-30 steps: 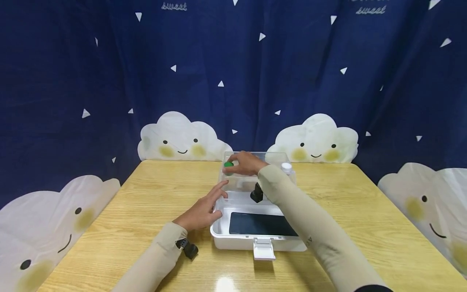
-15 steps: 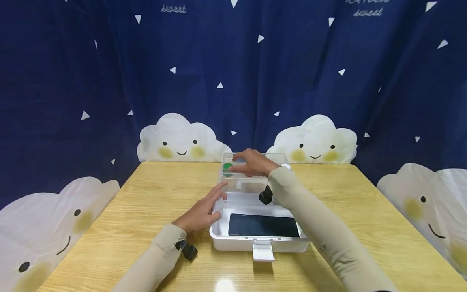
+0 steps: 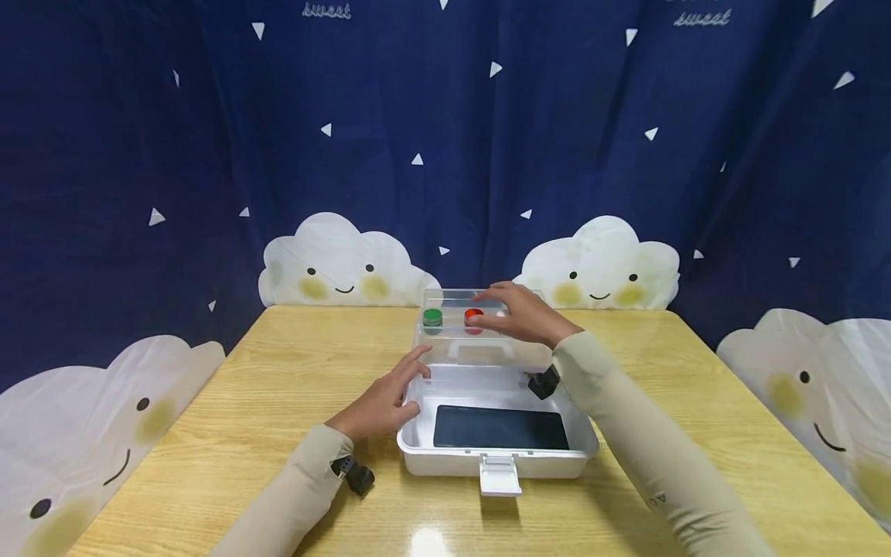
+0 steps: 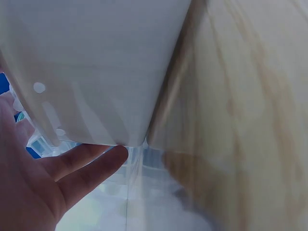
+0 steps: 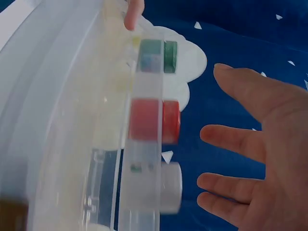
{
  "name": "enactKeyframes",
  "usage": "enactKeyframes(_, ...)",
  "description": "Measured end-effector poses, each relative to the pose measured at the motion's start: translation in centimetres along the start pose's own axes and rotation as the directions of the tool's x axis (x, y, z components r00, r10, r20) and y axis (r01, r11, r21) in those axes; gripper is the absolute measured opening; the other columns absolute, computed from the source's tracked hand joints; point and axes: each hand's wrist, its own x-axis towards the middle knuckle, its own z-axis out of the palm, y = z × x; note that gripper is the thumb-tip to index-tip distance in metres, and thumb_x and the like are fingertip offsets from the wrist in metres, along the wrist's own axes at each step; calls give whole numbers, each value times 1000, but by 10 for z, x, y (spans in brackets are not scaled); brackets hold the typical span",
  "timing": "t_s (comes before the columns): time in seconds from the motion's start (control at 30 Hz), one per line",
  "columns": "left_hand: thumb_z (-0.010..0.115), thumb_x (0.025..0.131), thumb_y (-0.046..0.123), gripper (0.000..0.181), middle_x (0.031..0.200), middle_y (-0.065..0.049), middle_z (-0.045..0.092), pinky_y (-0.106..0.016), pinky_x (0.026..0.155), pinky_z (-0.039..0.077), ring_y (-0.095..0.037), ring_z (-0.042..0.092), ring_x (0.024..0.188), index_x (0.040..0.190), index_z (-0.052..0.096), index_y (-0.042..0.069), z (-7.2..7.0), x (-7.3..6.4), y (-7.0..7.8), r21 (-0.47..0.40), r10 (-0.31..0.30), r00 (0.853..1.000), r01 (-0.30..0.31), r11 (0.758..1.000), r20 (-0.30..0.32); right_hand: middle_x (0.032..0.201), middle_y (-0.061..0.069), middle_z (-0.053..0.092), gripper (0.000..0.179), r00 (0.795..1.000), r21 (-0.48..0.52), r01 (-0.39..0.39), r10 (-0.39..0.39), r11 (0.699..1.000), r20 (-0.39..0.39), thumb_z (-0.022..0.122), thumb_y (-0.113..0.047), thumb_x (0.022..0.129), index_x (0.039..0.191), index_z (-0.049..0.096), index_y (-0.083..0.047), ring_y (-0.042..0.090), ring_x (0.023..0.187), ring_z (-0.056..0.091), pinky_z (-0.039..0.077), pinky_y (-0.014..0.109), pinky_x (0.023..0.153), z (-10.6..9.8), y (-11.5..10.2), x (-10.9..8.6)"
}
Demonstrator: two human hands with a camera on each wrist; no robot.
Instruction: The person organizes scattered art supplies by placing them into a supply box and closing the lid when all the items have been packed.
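Observation:
A white box (image 3: pixel 455 466) with a clear lid (image 3: pixel 480 352) raised at the back stands on the wooden table. Along the clear tray (image 5: pixel 148 86) are a green-capped bottle (image 5: pixel 168 57), a red-capped bottle (image 5: pixel 171 121) and a white-capped bottle (image 5: pixel 171 187). My right hand (image 3: pixel 525 313) is over the tray, fingers spread; in the right wrist view it is apart from the caps. The white cap is hidden behind it in the head view. My left hand (image 3: pixel 379 406) is at the box's left side, its fingers (image 4: pixel 96 171) right at the edge in the left wrist view.
A dark flat rectangle (image 3: pixel 501 428) lies inside the box. Its front latch (image 3: pixel 499 476) hangs down. Behind the table (image 3: pixel 334 348) is a dark blue curtain (image 3: pixel 376 116) with cloud shapes. Black wrist cameras sit on both sleeves.
My right hand has drawn away from the green-capped bottle and moved right. The red cap has come into view, and the white cap is now covered. My left hand keeps its place.

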Motion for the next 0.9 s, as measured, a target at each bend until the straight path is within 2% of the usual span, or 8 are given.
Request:
enactKeyframes(0.17, 56, 81, 8, 40, 159, 12, 15, -29, 64, 47, -12, 47, 63, 120, 48, 16, -1, 1, 0, 13, 9, 1000, -9, 1000, -3, 152, 13, 34, 56, 999, 27, -50, 50, 998, -17, 64, -53, 85, 131, 59, -22, 35, 139, 28, 27, 60, 107, -9, 12, -16)
enactKeyframes(0.4, 57, 81, 8, 41, 159, 12, 15, -29, 64, 47, -11, 48, 64, 120, 48, 16, -1, 0, 0, 24, 1, 1000, -1, 1000, -5, 152, 15, 33, 60, 997, 8, -24, 25, 1000, -70, 66, -51, 85, 133, 57, -16, 37, 139, 29, 27, 59, 107, -16, 28, -36)
enactKeyframes(0.6, 57, 82, 6, 41, 160, 11, 14, -29, 65, 47, -14, 50, 68, 120, 47, 18, 1, 1, 0, 10, 6, 1000, -6, 1000, -4, 153, 16, 31, 67, 993, 1, -51, 51, 999, -107, 63, -58, 84, 135, 55, -16, 38, 138, 28, 29, 61, 105, -18, 42, -53)
enactKeyframes(0.8, 56, 81, 8, 41, 160, 11, 13, -29, 66, 47, -16, 53, 76, 119, 46, 20, 1, 0, 1, -4, 5, 1000, -5, 1000, 7, 151, 21, 33, 63, 987, -7, -38, 36, 999, -154, 63, -53, 86, 135, 55, -13, 42, 137, 29, 27, 63, 104, -19, 59, -70)
enactKeyframes(0.9, 57, 81, 7, 41, 159, 14, 14, -29, 65, 47, -14, 50, 69, 119, 47, 20, 1, 0, 1, 0, -7, 1000, 7, 1000, 8, 150, 23, 33, 62, 984, 4, -46, 46, 999, -170, 63, -51, 87, 135, 55, -13, 44, 137, 29, 26, 64, 104, -19, 67, -75)
